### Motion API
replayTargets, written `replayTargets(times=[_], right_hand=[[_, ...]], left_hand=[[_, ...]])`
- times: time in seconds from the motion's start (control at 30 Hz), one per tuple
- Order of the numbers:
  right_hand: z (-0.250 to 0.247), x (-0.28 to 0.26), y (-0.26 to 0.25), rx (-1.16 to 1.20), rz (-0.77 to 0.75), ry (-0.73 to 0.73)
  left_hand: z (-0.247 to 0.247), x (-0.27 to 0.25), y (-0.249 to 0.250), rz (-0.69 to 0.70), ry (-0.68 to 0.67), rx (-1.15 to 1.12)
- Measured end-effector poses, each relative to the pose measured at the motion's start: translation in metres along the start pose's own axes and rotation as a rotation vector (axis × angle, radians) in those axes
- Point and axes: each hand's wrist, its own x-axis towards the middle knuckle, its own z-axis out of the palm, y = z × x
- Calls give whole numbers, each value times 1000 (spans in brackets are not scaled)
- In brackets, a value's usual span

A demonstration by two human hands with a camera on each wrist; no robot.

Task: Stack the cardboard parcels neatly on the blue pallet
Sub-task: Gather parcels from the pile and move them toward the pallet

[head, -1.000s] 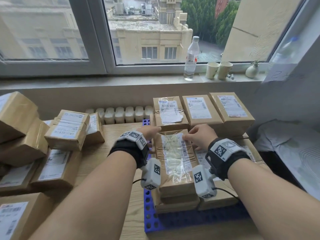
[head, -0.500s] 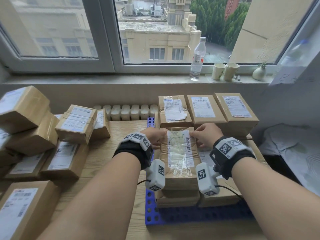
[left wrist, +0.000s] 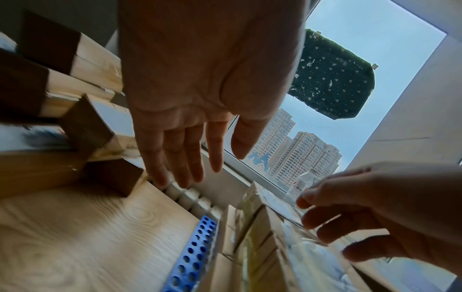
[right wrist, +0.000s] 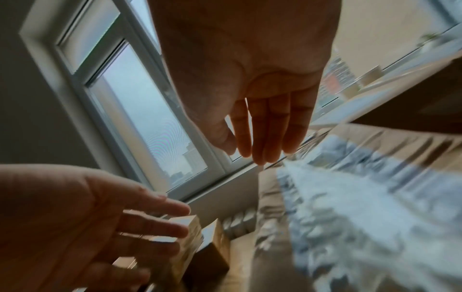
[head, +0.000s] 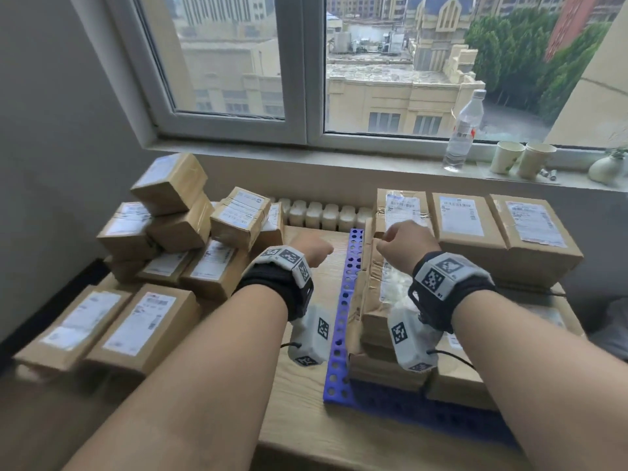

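Observation:
The blue pallet [head: 341,321] [left wrist: 192,254] lies on the wooden table, with cardboard parcels stacked on it. The near stack is topped by a film-wrapped parcel [head: 384,283] [right wrist: 350,197]. A back row of labelled parcels [head: 462,226] stands behind it. My right hand [head: 402,244] [right wrist: 262,142] hovers over the far left corner of the wrapped parcel, fingers relaxed and empty. My left hand [head: 312,251] [left wrist: 185,158] is over the table left of the pallet, fingers straight, holding nothing. A loose pile of parcels [head: 190,229] sits further left.
More parcels [head: 136,331] lie at the table's near left. A radiator [head: 323,214] runs behind the table. On the windowsill stand a water bottle [head: 464,134], two paper cups [head: 506,157] and a small vase [head: 605,168]. A grey wall is at left.
Both hands have let go of the film-wrapped parcel, which stays on the stack. They have shifted left, the left hand off the pallet. The head view has swung left.

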Motion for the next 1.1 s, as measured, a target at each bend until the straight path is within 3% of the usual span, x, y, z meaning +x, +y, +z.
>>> replayTargets(times=[0.17,0.27,0.6,0.87,1.1], right_hand=[[38,-26,-48,-134,-152,-83],[62,-37,-76,-158,-184,-138],[181,-63,-230,-89,-240,-275],[262,-67,-298,-46,-118,-353],[319,-72,-350,369,131,-581]], left_hand=[[-30,-24,-52,-31,166,52],[-52,-36,-86,-53,197,36],[-179,-51,-236,-163,338,-43],[-245,-21,-331,-236,328,-40],[-277,-6,-391,-343,331,14]])
